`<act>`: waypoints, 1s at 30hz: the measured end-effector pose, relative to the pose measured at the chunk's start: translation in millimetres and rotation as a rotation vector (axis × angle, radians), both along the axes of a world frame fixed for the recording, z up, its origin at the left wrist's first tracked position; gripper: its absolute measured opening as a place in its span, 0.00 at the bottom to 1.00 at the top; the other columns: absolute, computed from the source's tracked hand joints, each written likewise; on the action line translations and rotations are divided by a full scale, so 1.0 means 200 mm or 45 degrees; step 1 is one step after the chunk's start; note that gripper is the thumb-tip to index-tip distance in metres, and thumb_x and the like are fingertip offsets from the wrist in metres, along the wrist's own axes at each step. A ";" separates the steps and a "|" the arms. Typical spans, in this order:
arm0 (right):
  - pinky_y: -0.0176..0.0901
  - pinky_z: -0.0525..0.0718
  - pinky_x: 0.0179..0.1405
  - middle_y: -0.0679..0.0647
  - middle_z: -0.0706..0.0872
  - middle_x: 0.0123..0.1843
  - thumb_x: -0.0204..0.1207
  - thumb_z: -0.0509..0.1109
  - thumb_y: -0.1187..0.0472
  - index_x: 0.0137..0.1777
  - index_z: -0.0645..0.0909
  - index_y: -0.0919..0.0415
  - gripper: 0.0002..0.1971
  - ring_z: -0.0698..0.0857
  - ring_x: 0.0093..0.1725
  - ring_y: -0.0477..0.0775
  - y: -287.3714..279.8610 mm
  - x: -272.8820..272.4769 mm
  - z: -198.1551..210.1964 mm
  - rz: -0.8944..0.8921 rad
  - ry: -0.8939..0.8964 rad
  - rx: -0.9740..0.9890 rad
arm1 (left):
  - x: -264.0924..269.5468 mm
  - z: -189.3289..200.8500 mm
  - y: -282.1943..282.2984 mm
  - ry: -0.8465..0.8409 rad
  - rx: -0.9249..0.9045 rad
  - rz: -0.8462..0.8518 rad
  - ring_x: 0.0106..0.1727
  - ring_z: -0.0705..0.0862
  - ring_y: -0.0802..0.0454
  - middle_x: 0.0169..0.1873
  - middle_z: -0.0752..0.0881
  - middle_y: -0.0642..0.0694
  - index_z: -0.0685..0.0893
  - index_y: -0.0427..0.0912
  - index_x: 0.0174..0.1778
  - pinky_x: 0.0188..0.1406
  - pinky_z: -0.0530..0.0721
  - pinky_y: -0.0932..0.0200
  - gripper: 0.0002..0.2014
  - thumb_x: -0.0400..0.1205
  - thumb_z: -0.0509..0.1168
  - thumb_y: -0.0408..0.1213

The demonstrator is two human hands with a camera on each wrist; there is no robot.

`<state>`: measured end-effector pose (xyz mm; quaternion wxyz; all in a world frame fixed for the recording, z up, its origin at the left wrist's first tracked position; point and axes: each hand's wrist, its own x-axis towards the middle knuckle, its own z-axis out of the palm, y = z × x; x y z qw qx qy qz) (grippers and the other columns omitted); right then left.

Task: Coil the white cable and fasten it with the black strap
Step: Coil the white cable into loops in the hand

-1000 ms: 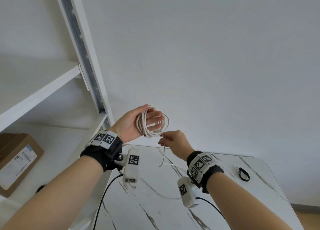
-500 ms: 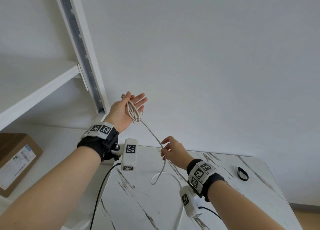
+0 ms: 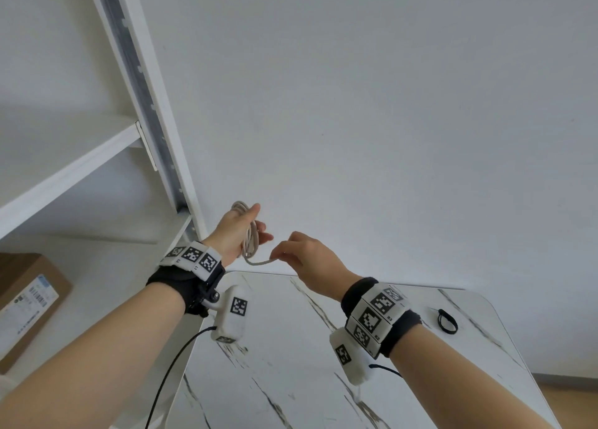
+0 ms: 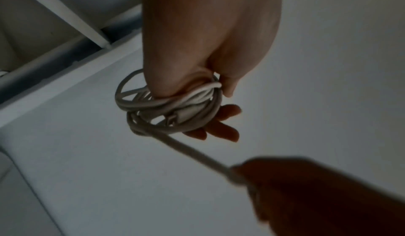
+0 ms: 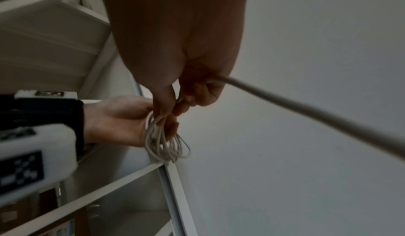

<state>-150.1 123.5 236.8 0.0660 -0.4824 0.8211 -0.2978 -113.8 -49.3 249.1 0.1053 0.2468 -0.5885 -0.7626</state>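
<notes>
The cable (image 3: 249, 241) is now wound in several loops round the left hand (image 3: 238, 231) – half a second ago it trailed slack – its last short stretch is pinched taut by the right hand (image 3: 305, 257), while the strap (image 3: 447, 321) lies untouched on the worktop (image 3: 291, 380).

Bare forearms, black wristbands (image 3: 401, 326), checkered marker tags, white wrist cameras (image 3: 231, 315)

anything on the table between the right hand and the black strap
Nothing visible does. The black strap lies alone on the marble table near its right edge. The right hand, raised above the table, pinches the white cable.
</notes>
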 end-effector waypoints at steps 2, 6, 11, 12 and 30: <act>0.52 0.81 0.44 0.60 0.81 0.49 0.83 0.60 0.62 0.57 0.85 0.58 0.12 0.81 0.44 0.60 -0.01 0.01 0.02 0.055 0.018 -0.021 | 0.01 -0.04 0.03 -0.075 -0.093 -0.103 0.21 0.84 0.49 0.25 0.79 0.43 0.70 0.38 0.41 0.27 0.85 0.58 0.13 0.86 0.59 0.43; 0.41 0.78 0.46 0.61 0.84 0.48 0.80 0.64 0.65 0.53 0.85 0.64 0.09 0.81 0.44 0.56 -0.03 -0.01 0.06 0.065 -0.043 -0.087 | 0.05 -0.08 0.08 -0.127 -0.102 -0.320 0.29 0.88 0.44 0.26 0.87 0.41 0.79 0.31 0.43 0.49 0.86 0.46 0.17 0.85 0.60 0.45; 0.24 0.76 0.47 0.59 0.89 0.52 0.79 0.61 0.72 0.53 0.85 0.64 0.12 0.85 0.51 0.51 -0.02 -0.05 0.10 0.055 -0.206 -0.106 | 0.08 -0.06 0.13 -0.283 -0.126 -0.472 0.22 0.86 0.46 0.31 0.85 0.37 0.79 0.31 0.45 0.23 0.84 0.59 0.20 0.88 0.53 0.46; 0.22 0.76 0.45 0.56 0.89 0.52 0.79 0.61 0.71 0.52 0.85 0.63 0.11 0.85 0.47 0.45 -0.01 -0.06 0.11 0.050 -0.229 -0.109 | 0.09 -0.05 0.13 -0.315 -0.114 -0.507 0.20 0.84 0.47 0.30 0.85 0.37 0.78 0.31 0.44 0.20 0.81 0.61 0.20 0.88 0.52 0.45; 0.40 0.83 0.48 0.54 0.90 0.40 0.74 0.72 0.65 0.48 0.89 0.63 0.06 0.85 0.38 0.46 0.07 -0.22 0.01 -0.209 -0.365 -0.310 | 0.18 0.03 0.15 -0.195 0.220 -0.962 0.13 0.68 0.56 0.17 0.70 0.49 0.82 0.33 0.47 0.35 0.75 0.55 0.17 0.83 0.53 0.43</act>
